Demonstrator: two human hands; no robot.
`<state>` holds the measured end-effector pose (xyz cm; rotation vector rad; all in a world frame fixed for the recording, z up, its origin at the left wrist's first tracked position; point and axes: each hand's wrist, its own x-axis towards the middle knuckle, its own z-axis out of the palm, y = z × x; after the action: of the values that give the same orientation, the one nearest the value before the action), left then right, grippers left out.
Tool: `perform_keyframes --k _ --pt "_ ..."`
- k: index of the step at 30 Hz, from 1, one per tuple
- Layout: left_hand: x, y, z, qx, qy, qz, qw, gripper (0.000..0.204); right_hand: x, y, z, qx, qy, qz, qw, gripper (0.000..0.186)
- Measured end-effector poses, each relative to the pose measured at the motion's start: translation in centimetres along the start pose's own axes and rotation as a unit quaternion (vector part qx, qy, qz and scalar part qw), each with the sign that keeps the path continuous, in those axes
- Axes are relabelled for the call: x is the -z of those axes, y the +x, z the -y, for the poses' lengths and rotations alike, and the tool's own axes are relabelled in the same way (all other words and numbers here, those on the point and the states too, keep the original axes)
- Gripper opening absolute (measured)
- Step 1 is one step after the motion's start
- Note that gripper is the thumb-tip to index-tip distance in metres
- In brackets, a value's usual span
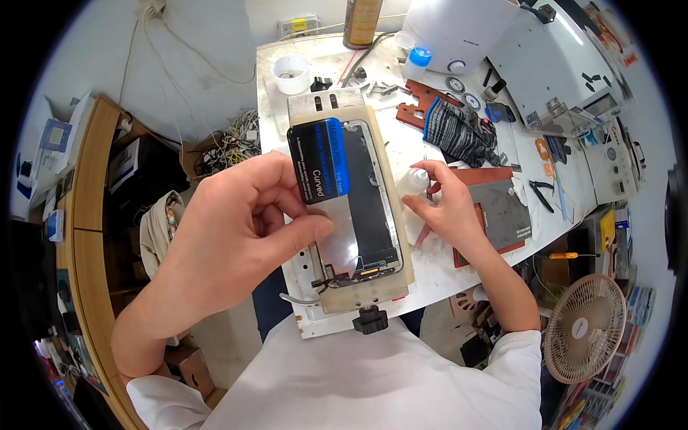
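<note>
In my left hand (233, 222) is a thin, flexible metal pry card (312, 161), pinched between thumb and fingers. Its upper part is black and blue; the lower part is bare shiny metal (338, 229). The card lies over the left side of an opened phone (369, 186), whose dark panel and small parts along the near edge show. That phone sits in a tan and metal clamping fixture (337, 107) with a black knob (370, 319) at its near end. To its right, my right hand (459, 215) has its fingers closed round a small white bottle (413, 182).
Right of my right hand lie a grey and red-brown mat (502, 215) and black cutters (542, 195). Farther back are a knitted glove (459, 129), a brown holder (413, 113), a white cup (291, 74) and a blue-capped bottle (417, 63). A fan (584, 328) stands low right.
</note>
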<state>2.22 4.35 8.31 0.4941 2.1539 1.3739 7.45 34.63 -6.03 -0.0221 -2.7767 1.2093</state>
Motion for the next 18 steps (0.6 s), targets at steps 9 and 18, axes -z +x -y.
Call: perform_keyframes --k 9,18 --pt "0.0 0.0 0.4 -0.009 -0.007 0.004 1.0 0.017 6.0 -0.5 9.1 0.073 0.131 -0.099 0.984 0.035" --pt "0.0 0.0 0.0 -0.004 -0.02 0.004 1.0 0.018 3.5 2.3 14.8 0.143 0.09 0.135 0.976 0.048"
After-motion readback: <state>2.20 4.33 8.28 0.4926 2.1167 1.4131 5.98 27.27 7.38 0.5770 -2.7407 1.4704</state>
